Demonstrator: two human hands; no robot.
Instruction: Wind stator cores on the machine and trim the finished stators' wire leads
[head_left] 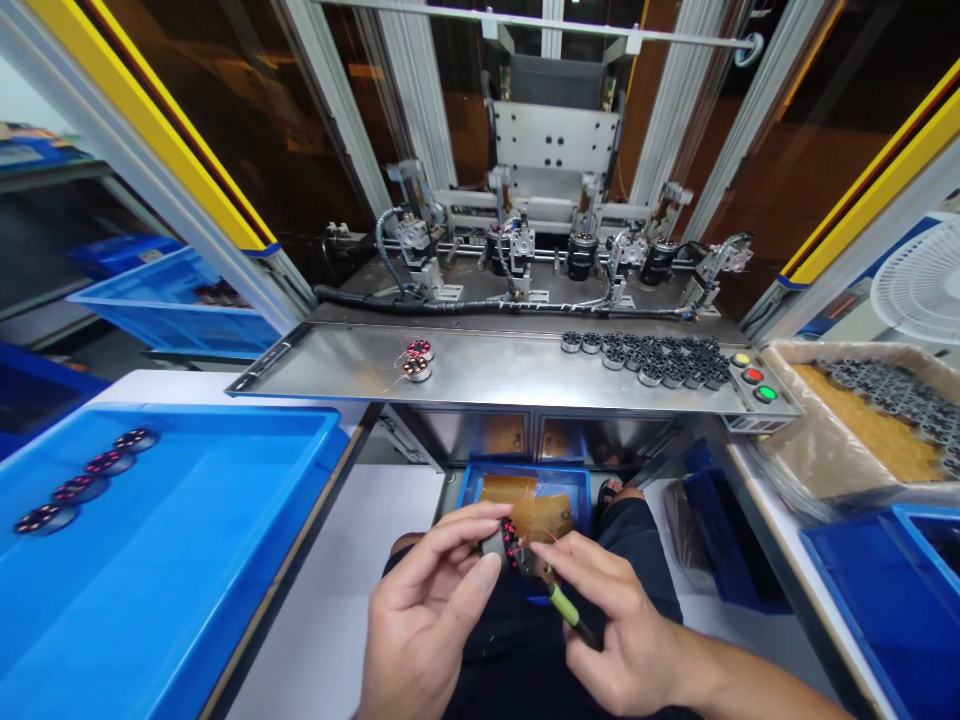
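Note:
My left hand [424,610] pinches a small round wound stator [504,543] with red copper coils, held over my lap. My right hand [619,625] grips a cutter with a green and black handle [568,612], its tip at the stator's edge. Thin wire ends stick out by the tool. Two more wound stators [416,361] lie on the steel shelf [495,375] in front. Several wound stators [86,480] lie in a row in the blue tray [187,560] at my left.
Several bare black stators [652,358] cluster on the shelf's right, beside yellow, red and green buttons [753,376]. A winding machine [555,240] stands behind. A lined box of bare stators [877,410] sits right; a small blue bin [525,490] is below the shelf.

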